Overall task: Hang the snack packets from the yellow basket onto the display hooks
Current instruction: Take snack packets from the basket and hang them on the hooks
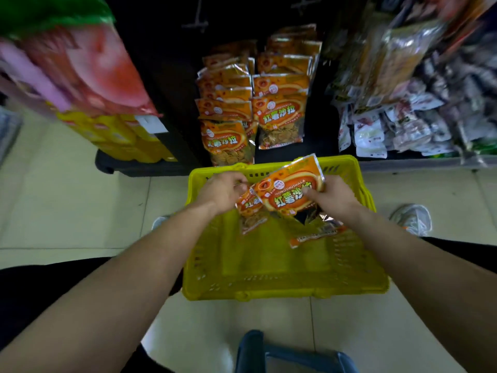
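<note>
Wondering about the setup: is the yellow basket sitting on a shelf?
No, the yellow basket stands on the tiled floor in front of the display.

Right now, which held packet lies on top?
The full-label packet in the right hand; it overlaps the half-hidden packet in the left hand.

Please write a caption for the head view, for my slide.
Left hand and right hand hold orange snack packets over the yellow basket, facing hung packets.
</note>
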Tool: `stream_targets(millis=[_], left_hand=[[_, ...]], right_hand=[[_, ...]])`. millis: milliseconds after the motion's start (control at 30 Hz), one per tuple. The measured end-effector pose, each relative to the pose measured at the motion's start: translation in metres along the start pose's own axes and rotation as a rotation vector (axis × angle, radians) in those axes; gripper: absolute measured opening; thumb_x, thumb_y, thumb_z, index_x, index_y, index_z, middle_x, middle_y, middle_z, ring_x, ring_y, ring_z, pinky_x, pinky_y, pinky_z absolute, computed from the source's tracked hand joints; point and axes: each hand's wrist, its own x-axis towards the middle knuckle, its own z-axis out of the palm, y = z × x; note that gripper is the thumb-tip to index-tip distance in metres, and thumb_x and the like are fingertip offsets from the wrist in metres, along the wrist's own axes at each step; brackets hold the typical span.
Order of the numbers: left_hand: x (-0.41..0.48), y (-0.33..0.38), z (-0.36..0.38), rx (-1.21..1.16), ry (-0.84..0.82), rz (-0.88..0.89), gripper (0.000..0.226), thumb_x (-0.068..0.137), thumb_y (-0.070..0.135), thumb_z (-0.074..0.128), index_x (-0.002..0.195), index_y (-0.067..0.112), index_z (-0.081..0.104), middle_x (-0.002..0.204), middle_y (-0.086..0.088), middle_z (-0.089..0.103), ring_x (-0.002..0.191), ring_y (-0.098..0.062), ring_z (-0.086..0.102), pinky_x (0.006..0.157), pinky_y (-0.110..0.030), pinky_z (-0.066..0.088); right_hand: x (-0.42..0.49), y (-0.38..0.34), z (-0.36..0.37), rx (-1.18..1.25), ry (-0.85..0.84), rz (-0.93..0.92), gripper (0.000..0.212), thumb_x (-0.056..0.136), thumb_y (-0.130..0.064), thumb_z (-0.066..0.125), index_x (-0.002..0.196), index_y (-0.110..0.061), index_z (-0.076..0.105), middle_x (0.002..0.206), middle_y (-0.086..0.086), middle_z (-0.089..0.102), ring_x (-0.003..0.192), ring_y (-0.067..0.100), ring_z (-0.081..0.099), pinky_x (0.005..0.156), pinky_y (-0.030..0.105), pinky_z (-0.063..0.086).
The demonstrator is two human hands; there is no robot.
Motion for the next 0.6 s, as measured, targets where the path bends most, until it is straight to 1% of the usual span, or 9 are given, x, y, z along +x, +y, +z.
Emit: stream_targets(millis=[67, 100, 167, 200, 267, 367, 500, 533, 600], left_hand=[[-0.012, 0.014, -0.03, -0.052, 0.08, 0.033, 0.021, 0.097, 0.024, 0.062, 0.115, 0.02, 0.073, 0.113, -0.006, 0.072, 0.105, -0.022, 0.066, 0.083, -0.027, 0.048], [-0.018, 0.022, -0.046, -0.078, 0.123, 0.064, 0.02, 0.097, 0.024, 0.063, 0.114, 0.02, 0.074, 0.113, -0.003, 0.072, 0.106, -0.019, 0.066, 0.081, -0.023, 0.044], [-0.03, 0.036, -0.078, -0.132, 0.214, 0.119, 0.018, 0.097, 0.028, 0.063, 0.109, 0.022, 0.075, 0.111, 0.003, 0.073, 0.107, -0.015, 0.065, 0.083, -0.021, 0.042], [-0.036, 0.044, -0.093, -0.166, 0.255, 0.135, 0.014, 0.097, 0.031, 0.063, 0.103, 0.026, 0.075, 0.105, 0.006, 0.074, 0.104, -0.013, 0.066, 0.083, -0.024, 0.044], [-0.049, 0.059, -0.117, -0.235, 0.311, 0.165, 0.012, 0.096, 0.033, 0.061, 0.091, 0.032, 0.072, 0.094, 0.014, 0.073, 0.095, -0.009, 0.067, 0.083, -0.029, 0.049], [-0.063, 0.079, -0.135, -0.328, 0.357, 0.218, 0.018, 0.097, 0.034, 0.06, 0.086, 0.028, 0.073, 0.085, 0.013, 0.073, 0.089, -0.009, 0.068, 0.082, -0.036, 0.053], [-0.071, 0.101, -0.136, -0.454, 0.364, 0.252, 0.02, 0.098, 0.033, 0.058, 0.087, 0.023, 0.071, 0.089, -0.001, 0.074, 0.09, -0.02, 0.07, 0.087, -0.047, 0.054], [-0.071, 0.106, -0.135, -0.484, 0.36, 0.262, 0.02, 0.098, 0.033, 0.058, 0.087, 0.022, 0.071, 0.089, -0.005, 0.073, 0.088, -0.02, 0.069, 0.087, -0.047, 0.053], [-0.068, 0.114, -0.135, -0.544, 0.352, 0.286, 0.02, 0.098, 0.032, 0.057, 0.087, 0.023, 0.07, 0.088, -0.005, 0.072, 0.084, -0.015, 0.069, 0.083, -0.046, 0.054]], right_hand=[[-0.008, -0.03, -0.022, -0.004, -0.023, -0.08, 0.007, 0.091, -0.024, 0.071, 0.096, -0.027, 0.069, 0.094, -0.008, 0.073, 0.083, 0.003, 0.068, 0.075, 0.022, 0.051], [-0.013, -0.046, -0.034, -0.008, -0.038, -0.109, 0.007, 0.09, -0.025, 0.072, 0.095, -0.028, 0.069, 0.092, -0.014, 0.073, 0.082, -0.003, 0.068, 0.073, 0.015, 0.05], [-0.027, -0.076, -0.055, -0.032, -0.075, -0.147, 0.009, 0.088, -0.026, 0.074, 0.086, -0.033, 0.069, 0.077, -0.025, 0.071, 0.074, -0.012, 0.066, 0.06, 0.003, 0.044], [-0.034, -0.09, -0.064, -0.044, -0.098, -0.166, 0.012, 0.088, -0.025, 0.075, 0.083, -0.034, 0.068, 0.072, -0.029, 0.07, 0.072, -0.014, 0.065, 0.057, 0.002, 0.043], [-0.048, -0.109, -0.078, -0.053, -0.147, -0.195, 0.013, 0.089, -0.024, 0.074, 0.082, -0.033, 0.068, 0.074, -0.033, 0.069, 0.072, -0.013, 0.066, 0.057, 0.002, 0.043], [-0.066, -0.121, -0.085, -0.059, -0.165, -0.264, 0.006, 0.089, -0.027, 0.074, 0.088, -0.032, 0.07, 0.085, -0.026, 0.073, 0.079, -0.006, 0.069, 0.063, 0.005, 0.047], [-0.073, -0.123, -0.082, 0.071, -0.007, -0.34, 0.01, 0.089, -0.025, 0.073, 0.087, -0.034, 0.068, 0.085, -0.026, 0.073, 0.078, -0.005, 0.069, 0.063, 0.008, 0.049], [-0.069, -0.126, -0.081, 0.093, 0.038, -0.348, 0.011, 0.089, -0.025, 0.073, 0.087, -0.035, 0.068, 0.084, -0.024, 0.073, 0.077, -0.002, 0.07, 0.062, 0.013, 0.052], [-0.058, -0.132, -0.078, 0.138, 0.08, -0.366, 0.013, 0.09, -0.026, 0.072, 0.093, -0.038, 0.067, 0.087, -0.014, 0.075, 0.075, 0.01, 0.073, 0.063, 0.029, 0.057]])
